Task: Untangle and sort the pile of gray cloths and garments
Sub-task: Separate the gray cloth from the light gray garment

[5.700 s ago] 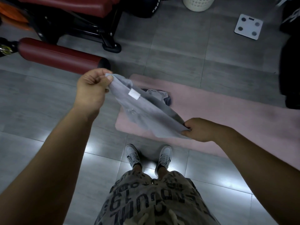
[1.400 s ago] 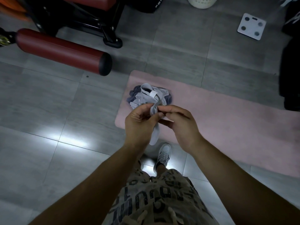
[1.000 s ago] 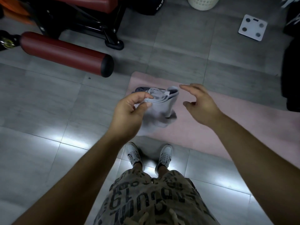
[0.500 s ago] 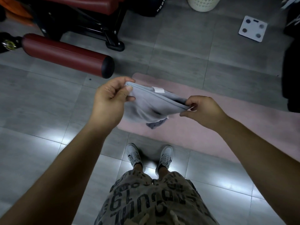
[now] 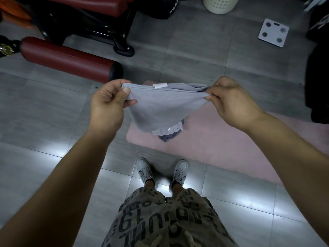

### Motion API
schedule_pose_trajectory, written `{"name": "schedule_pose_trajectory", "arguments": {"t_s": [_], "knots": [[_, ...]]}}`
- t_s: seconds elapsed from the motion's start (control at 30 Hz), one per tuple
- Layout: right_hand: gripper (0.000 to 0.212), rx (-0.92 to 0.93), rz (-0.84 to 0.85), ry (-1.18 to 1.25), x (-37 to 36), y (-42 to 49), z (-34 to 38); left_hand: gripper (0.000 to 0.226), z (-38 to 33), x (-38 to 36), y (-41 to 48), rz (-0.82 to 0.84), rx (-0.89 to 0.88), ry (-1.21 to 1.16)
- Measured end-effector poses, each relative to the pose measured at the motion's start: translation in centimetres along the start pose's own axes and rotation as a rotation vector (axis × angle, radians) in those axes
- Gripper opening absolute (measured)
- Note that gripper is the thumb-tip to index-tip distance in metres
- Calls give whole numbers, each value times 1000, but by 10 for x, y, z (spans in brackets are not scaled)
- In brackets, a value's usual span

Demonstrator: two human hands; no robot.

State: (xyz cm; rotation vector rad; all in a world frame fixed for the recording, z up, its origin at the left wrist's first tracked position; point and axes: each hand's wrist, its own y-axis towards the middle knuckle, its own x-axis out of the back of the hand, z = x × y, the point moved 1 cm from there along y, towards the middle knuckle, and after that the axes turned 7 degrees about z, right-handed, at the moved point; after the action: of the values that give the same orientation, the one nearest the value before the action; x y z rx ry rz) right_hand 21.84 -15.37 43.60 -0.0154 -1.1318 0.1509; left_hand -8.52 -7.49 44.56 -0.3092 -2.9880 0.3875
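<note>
Gray cloth [image 5: 160, 107] is held up off the floor, stretched between both hands, just toward 12 o'clock from frame centre. Top hem is pulled taut and runs nearly level from 9 to 3 o'clock; the rest is draped down, narrowing toward 6 o'clock. A white tag [image 5: 159, 85] is seen on the far hem, near its middle.

Left hand [image 5: 108, 104]: clamped on the cloth's 9 o'clock corner, thumb pressed on the near face, fingers curled under the fabric. Right hand [image 5: 229, 102]: pinched on the 3 o'clock corner, fabric bunched at thumb and forefinger. Hands are set well apart, the cloth's full width between them.

Pile [image 5: 169, 133] is seen lying on the pink mat [image 5: 231, 143], below the held cloth and mostly hidden by it. Only a lighter gray piece with a small label and a darker gray piece are exposed at the cloth's 6 o'clock edge. Piece count in the pile cannot be told.

Mat is laid on the gray tiled floor [image 5: 44, 113] and extends from centre toward 4 o'clock. Light-coloured shoes [image 5: 145, 170] are planted on the tiles at 6 o'clock, just short of the mat's near edge; printed shorts [image 5: 165, 220] are seen at the bottom edge.

Background: red padded roller [image 5: 71, 59] at 10 o'clock, black bench frame [image 5: 122, 49] at 11 o'clock, white basket [image 5: 220, 4] cut off by the top edge at 1 o'clock, white scale [image 5: 273, 32] flat on the tiles at 2 o'clock
</note>
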Motion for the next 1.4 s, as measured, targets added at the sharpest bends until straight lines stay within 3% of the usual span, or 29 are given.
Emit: {"name": "schedule_pose_trajectory", "arguments": {"t_s": [0.17, 0.37, 0.5, 0.67, 0.87, 0.93, 1.0, 1.03, 1.1, 1.17, 1.23, 1.33, 1.4], "knots": [[7, -6, -5, 5, 13, -1, 6, 16, 4, 1, 0, 10, 6, -45], [9, 11, 30, -31, 7, -3, 4, 18, 8, 4, 0, 33, 5, -62], [25, 14, -17, -46, 4, -1, 4, 20, 7, 3, 0, 8, 21, -47], [14, 4, -26, 178, 6, -7, 14, 17, 10, 7, 5, -15, 56, -49], [27, -231, -73, 395, 3, -10, 21, 16, 10, 5, 5, 61, 61, -2], [31, -272, -123, 575, 5, -9, 23, 15, 10, 4, 4, 70, 86, 23], [43, -295, -107, 724, 7, -8, 24, 8, 8, 4, 3, 114, 141, 111], [39, -295, -67, 712, 6, -8, 23, 5, 6, 4, 1, 185, 173, 166], [15, -311, 32, 660, 4, -9, 20, 28, -2, -1, -6, 420, 226, 296], [13, -328, 111, 675, 2, -11, 18, 63, -7, -8, -11, 651, 208, 612], [13, -328, 180, 723, 0, -15, 21, 75, -1, -13, -10, 676, 132, 991], [11, -366, 221, 743, -6, -19, 23, 28, 1, -18, -3, 552, 14, 1158], [10, -399, 202, 728, -5, -22, 21, 16, 4, -13, 3, 560, 87, 948]]}}
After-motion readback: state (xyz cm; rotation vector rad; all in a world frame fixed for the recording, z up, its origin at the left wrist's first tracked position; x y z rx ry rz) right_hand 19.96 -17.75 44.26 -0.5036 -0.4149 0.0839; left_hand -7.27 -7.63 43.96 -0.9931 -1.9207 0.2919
